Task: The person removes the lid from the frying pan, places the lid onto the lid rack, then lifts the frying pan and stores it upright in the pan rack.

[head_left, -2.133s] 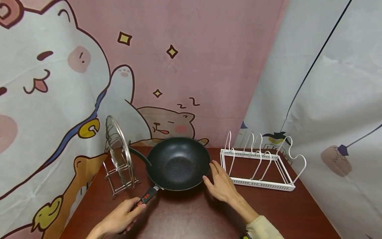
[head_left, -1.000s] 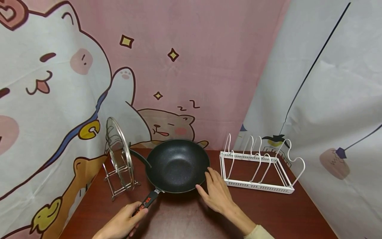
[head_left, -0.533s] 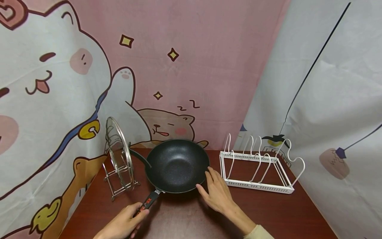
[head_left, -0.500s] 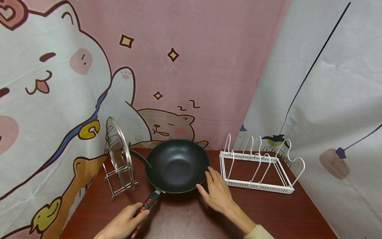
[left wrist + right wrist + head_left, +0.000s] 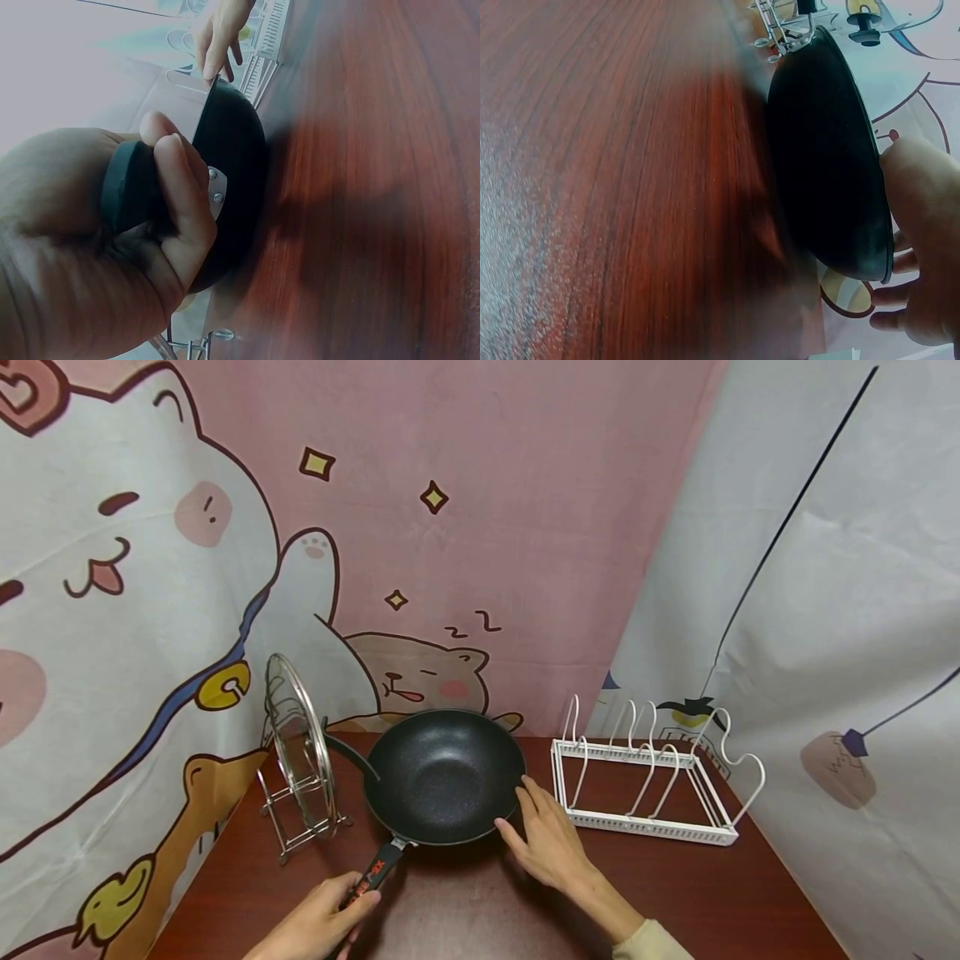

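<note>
A black wok (image 5: 446, 781) with a long dark handle (image 5: 382, 864) faces up over the middle of the table. My left hand (image 5: 318, 912) has its fingers curled round the handle; in the left wrist view, the left thumb and fingers (image 5: 180, 180) wrap it close to the camera. At the wok's right rim, my right hand (image 5: 551, 843) touches with its fingertips, fingers extended. The right wrist view shows the right thumb (image 5: 904, 161) at the rim and the other fingers past the edge. A curved black piece (image 5: 351, 752) overlaps the wok's left rim.
Left of the wok, a glass lid (image 5: 300, 739) with a metal rim stands upright in a silver wire rack (image 5: 300, 837). A white rack (image 5: 648, 827) with several wire dividers stands at the right on the brown table (image 5: 465, 910). A printed cloth (image 5: 525, 527) hangs behind.
My right hand has slid along the rim toward the near side from its earlier spot. My left hand and the handle have swung slightly right; the wok barely shifts.
</note>
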The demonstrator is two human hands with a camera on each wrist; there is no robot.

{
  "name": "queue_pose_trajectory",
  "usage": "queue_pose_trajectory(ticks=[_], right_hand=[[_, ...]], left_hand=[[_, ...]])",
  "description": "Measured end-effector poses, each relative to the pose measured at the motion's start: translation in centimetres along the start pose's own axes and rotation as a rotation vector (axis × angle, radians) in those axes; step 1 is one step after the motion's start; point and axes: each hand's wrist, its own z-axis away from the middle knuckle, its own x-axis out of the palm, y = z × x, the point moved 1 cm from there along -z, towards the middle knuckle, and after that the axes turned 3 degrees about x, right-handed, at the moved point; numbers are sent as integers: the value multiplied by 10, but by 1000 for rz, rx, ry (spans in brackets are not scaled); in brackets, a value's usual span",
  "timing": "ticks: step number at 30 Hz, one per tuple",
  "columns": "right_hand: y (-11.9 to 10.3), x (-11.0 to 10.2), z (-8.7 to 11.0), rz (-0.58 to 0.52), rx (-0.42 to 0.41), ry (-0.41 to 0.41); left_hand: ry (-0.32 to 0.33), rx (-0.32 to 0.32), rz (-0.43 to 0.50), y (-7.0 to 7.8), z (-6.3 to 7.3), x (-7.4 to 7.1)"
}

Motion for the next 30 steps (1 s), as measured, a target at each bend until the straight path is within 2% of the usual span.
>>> queue_pose_trajectory(ticks=[5,10,18,24,30], right_hand=[[3,-1,-1,-23,7,-39],[6,-1,-3,-44,4,-58],[9,0,-5,-62,-8,-59],[10,-1,-6,-72,-5,-79],[10,-3,-5,-89,9,-75]], left_hand=[[1,-12,4,0,-1,3],[5,19,12,-1,-1,7],[38,61,-35,-2,-2,12],[62,119,-67,0,-2,15],[76,110,-86,1,-2,17]])
